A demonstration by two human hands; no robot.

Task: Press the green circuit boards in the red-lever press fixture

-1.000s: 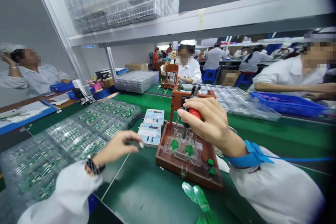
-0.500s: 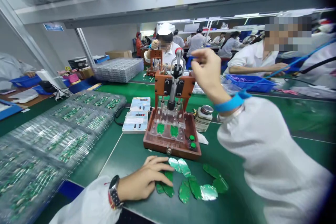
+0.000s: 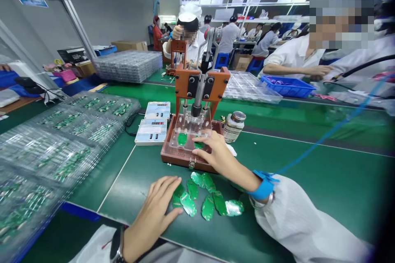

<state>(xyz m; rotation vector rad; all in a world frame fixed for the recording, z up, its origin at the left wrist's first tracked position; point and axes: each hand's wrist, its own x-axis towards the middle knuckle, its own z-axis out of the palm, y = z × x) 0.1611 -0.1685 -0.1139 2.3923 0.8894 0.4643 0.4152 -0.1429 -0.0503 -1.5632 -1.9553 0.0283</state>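
A test press (image 3: 197,86) with a toggle lever stands on a brown wooden base (image 3: 176,158), its clamp raised above a clear plate. Two green circuit boards lie in that plate; the left circuit board (image 3: 182,139) is in full view. My right hand (image 3: 212,148) reaches over the right circuit board (image 3: 198,145), thumb and index finger apart on either side of it; contact is unclear. On the bench, my left hand (image 3: 162,205) lies with fingers stretched beside several loose green circuit boards (image 3: 207,207), its fingertips touching or covering the nearest ones.
Trays of circuit boards (image 3: 77,131) fill the left side. Two display boxes (image 3: 152,132) and a capped jar (image 3: 234,126) flank the press. A blue cord (image 3: 333,131) runs from my right wristband. Across the bench, co-workers sit near a blue bin (image 3: 286,86).
My right hand has come down from beside the lever's top to the right circuit board in the press. My left hand has shifted slightly left, and some loose boards lie differently. The view has tilted down.
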